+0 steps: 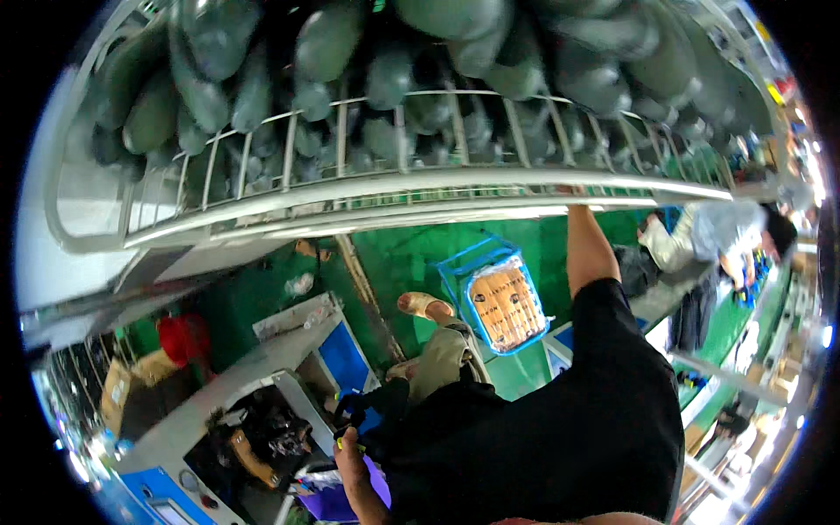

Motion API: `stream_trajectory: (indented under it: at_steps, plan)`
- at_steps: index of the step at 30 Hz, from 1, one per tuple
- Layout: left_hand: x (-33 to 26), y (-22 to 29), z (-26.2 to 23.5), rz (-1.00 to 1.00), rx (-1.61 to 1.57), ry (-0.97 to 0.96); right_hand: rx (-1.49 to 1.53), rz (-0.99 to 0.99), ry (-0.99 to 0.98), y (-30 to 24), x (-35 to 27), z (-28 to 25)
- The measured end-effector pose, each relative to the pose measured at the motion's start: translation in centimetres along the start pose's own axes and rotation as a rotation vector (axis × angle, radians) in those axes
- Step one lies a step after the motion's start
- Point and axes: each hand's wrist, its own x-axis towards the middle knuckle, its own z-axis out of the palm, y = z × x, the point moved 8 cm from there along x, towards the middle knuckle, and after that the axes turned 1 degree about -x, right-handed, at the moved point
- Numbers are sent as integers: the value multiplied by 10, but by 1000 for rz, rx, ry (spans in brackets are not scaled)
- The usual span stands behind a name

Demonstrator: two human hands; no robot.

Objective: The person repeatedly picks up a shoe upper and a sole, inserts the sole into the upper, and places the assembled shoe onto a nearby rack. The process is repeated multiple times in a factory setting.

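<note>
The left hand (352,451) gripped a black-and-yellow item (339,434) while the right hand (574,190), fingers hidden past telling, seemingly steadied the wire rack (420,179), next needing even pressure.

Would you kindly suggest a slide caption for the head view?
Right hand at a pale metal rack of dark rounded pieces, left hand held lower, green floor below.
</note>
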Motion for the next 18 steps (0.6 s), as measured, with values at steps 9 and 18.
stream_trajectory:
  at_steps: [9,18]
  plan:
    - [8,-20,17,-35,80,-145,-446,-251,-155,-41,30,71]
    - [-48,-125,-106,3,-457,-135,-234,-961,-407,-276,-246,155]
